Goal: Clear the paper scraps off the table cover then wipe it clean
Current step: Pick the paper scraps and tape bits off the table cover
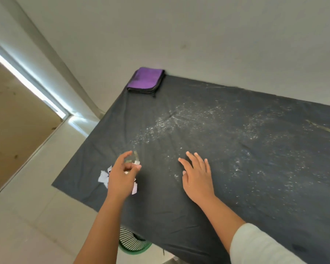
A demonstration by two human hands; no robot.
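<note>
Scraps stage under way, not finished. A small pile of white paper scraps [103,177] lies near the left corner of the dark table cover [236,149], partly hidden under the left hand [120,176]. The pile is a loose clump with no clear long axis; it points no particular way.

Left hand: fingers curled above the pile, thumb and forefinger close together around something pale. Whether they actually pinch a scrap I cannot tell.

Right hand [197,176]: fingers straight and spread, flat on the cover, holding nothing.

Left to do: bin the scraps, probably in the green basket [133,244] showing below the table's near edge. White dust [179,119] speckles the middle of the cover, so wiping looks unstarted. The folded purple cloth [145,80] sits at the far corner, well apart from both hands.
</note>
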